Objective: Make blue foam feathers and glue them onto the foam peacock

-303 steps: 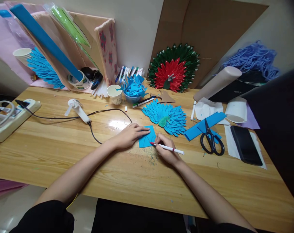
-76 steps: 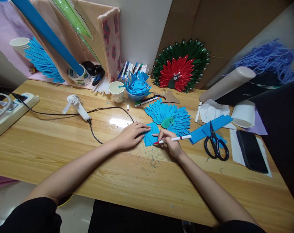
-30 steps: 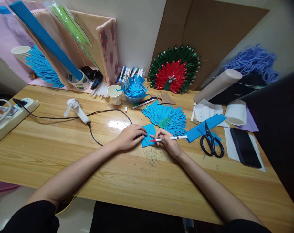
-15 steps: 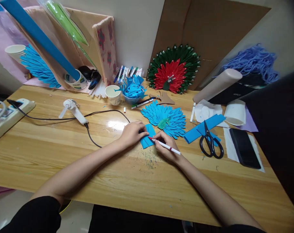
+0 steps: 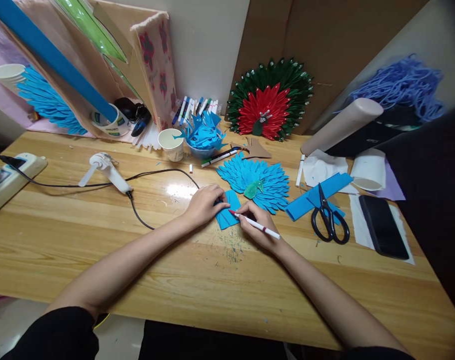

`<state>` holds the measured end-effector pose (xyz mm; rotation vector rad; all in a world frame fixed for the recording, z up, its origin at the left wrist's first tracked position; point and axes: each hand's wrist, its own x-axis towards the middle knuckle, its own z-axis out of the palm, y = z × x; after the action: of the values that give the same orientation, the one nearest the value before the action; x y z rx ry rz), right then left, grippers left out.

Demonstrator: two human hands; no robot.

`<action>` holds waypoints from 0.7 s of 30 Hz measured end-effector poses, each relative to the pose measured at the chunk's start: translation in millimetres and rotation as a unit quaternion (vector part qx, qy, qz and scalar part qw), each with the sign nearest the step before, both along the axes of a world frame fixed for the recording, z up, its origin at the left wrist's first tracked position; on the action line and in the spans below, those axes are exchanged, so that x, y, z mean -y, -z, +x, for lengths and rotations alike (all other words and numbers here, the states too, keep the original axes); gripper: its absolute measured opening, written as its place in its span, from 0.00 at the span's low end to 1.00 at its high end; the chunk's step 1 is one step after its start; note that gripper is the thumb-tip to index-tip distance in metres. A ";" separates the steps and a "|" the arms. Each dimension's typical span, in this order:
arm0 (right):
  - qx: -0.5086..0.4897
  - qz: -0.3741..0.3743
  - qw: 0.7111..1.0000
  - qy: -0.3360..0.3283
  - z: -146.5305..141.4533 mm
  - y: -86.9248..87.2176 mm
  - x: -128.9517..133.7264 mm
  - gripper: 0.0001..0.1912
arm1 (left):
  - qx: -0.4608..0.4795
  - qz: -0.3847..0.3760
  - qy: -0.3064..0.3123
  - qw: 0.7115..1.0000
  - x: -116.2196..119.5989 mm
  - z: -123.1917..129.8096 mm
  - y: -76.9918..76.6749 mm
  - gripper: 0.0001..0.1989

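Observation:
A small blue sheet with dark drawn lines lies on the table. My left hand presses it down from the left, thumb on its surface and the other fingers bent together. In my right hand is a white marker with a red tip and a dark red band, pinched between thumb and fingers. The tip meets the sheet or hovers just over it; I cannot tell which. Just beyond the sheet lies a fan of layered blue feather shapes with a green bird-shaped piece on it.
To the right are black-handled scissors on blue strips, and a phone. Behind stand a paper cup, a bowl of blue scraps and a red-and-green feather fan. A corded glue gun lies left.
The camera view has shifted slightly. Both hands stay at the blue sheet, and the marker tip is in nearly the same spot on it.

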<state>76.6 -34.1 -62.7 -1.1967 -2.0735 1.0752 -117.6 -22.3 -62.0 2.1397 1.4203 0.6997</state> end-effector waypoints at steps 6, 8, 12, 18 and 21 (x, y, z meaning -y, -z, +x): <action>-0.011 -0.008 1.000 -0.023 2.4 1.1 -1.6 0.03 | -0.002 0.000 -0.001 1.000 0.2 -0.3 0.7 0.10; -0.018 -0.017 0.999 -0.034 3.0 1.5 -2.0 0.04 | 0.001 0.002 -0.001 1.000 0.1 -0.5 1.3 0.09; -0.033 -0.026 0.998 -0.051 3.8 0.2 -2.1 0.06 | 0.002 -0.001 -0.003 1.000 -0.2 -0.3 1.7 0.09; -0.098 -0.052 0.991 -0.070 5.2 1.0 -1.4 0.08 | -0.003 -0.006 -0.006 1.000 -0.4 -0.3 0.5 0.09; -0.130 -0.076 0.988 -0.020 5.2 3.1 -0.7 0.06 | -0.004 -0.006 -0.005 1.000 -0.5 -0.6 0.3 0.08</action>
<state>81.8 -33.4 -65.8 -1.0262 -1.8499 1.3525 -118.2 -21.8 -62.3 2.1297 1.4377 0.6862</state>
